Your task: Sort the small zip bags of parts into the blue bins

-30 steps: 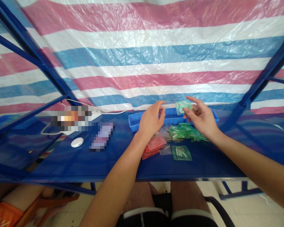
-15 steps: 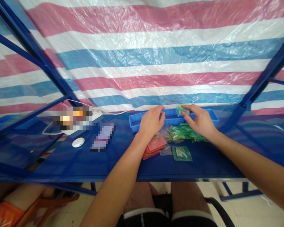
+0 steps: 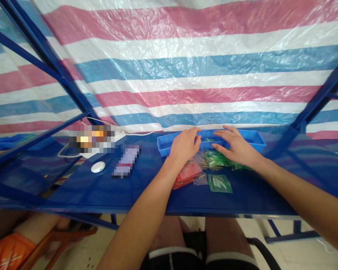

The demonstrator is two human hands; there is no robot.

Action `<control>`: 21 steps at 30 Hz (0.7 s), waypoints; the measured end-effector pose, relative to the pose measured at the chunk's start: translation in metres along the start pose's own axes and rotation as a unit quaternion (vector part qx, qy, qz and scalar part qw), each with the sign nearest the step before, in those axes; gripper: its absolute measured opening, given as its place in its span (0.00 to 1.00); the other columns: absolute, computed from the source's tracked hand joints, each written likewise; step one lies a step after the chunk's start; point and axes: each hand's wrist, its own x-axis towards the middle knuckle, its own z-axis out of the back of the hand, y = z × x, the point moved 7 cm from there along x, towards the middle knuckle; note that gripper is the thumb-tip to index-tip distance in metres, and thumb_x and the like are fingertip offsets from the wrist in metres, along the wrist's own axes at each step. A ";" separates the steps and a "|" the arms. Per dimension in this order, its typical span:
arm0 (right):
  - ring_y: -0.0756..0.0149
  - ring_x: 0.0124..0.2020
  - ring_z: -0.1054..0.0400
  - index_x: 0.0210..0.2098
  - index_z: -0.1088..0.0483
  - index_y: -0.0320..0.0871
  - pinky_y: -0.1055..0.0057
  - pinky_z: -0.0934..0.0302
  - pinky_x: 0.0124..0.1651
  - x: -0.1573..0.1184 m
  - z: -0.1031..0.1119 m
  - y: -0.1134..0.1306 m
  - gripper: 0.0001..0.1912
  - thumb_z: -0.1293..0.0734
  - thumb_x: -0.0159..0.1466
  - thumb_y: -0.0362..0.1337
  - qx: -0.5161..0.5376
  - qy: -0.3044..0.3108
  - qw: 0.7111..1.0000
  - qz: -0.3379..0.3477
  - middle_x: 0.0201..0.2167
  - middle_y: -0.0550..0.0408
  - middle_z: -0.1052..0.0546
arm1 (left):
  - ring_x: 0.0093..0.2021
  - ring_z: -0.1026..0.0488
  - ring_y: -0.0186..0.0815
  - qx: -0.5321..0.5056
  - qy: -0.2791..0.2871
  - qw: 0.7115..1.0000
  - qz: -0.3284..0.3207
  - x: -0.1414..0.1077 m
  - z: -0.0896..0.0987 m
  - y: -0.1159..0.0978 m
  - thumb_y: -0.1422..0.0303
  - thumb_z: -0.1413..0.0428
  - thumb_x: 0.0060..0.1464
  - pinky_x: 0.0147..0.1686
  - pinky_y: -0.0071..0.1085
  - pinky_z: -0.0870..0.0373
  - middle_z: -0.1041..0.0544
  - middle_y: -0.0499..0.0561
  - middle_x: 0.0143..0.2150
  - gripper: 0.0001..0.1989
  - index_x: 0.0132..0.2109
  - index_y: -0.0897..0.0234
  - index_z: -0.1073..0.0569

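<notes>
A long blue tray (image 3: 165,150) lies across the back of the blue table, a green packet (image 3: 210,140) inside it. Over its left part is my left hand (image 3: 186,144), fingers bent and apart, with nothing seen in them. My right hand (image 3: 233,144) hovers at the tray's front wall, fingers spread and holding nothing. In front of the tray are a heap of green packets (image 3: 214,159), red packets (image 3: 187,173) partly behind my left wrist, and a clear packet (image 3: 200,179). One green packet with pale sticks (image 3: 219,183) lies apart, nearer the table's front edge.
To the left are a pixelated phone (image 3: 126,161), a round white case (image 3: 98,167) and a white power strip (image 3: 101,148) with cables. Blue frame posts stand at both sides. A striped sheet (image 3: 186,67) hangs behind. Another person's leg shows at lower left.
My right hand has let go of the green packet, which now lies in the tray, and its fingers have spread. The view has shifted slightly, moving the scene to the right.
</notes>
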 end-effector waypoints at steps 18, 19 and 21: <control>0.49 0.48 0.22 0.53 0.20 0.51 0.52 0.30 0.55 -0.002 -0.007 0.039 0.15 0.32 0.71 0.47 0.120 0.163 0.975 0.091 0.47 0.48 0.16 | 0.46 0.19 0.46 0.017 0.018 1.000 -0.003 -0.002 -0.006 0.001 0.64 0.47 0.69 0.46 0.40 0.22 0.17 0.56 0.46 0.12 0.55 0.59 0.25; 0.49 0.48 0.22 0.53 0.20 0.51 0.52 0.30 0.54 -0.002 -0.006 0.038 0.14 0.33 0.72 0.46 0.122 0.157 0.976 0.088 0.46 0.48 0.16 | 0.46 0.19 0.46 0.017 0.016 1.000 -0.003 -0.002 -0.006 0.001 0.64 0.48 0.69 0.46 0.40 0.22 0.17 0.56 0.46 0.12 0.55 0.59 0.25; 0.49 0.47 0.22 0.52 0.19 0.52 0.52 0.30 0.54 -0.001 -0.004 0.034 0.14 0.34 0.73 0.45 0.124 0.145 0.978 0.079 0.46 0.49 0.16 | 0.46 0.19 0.46 0.016 0.016 1.000 -0.003 -0.002 -0.007 0.002 0.63 0.47 0.69 0.46 0.40 0.23 0.17 0.56 0.47 0.12 0.55 0.59 0.25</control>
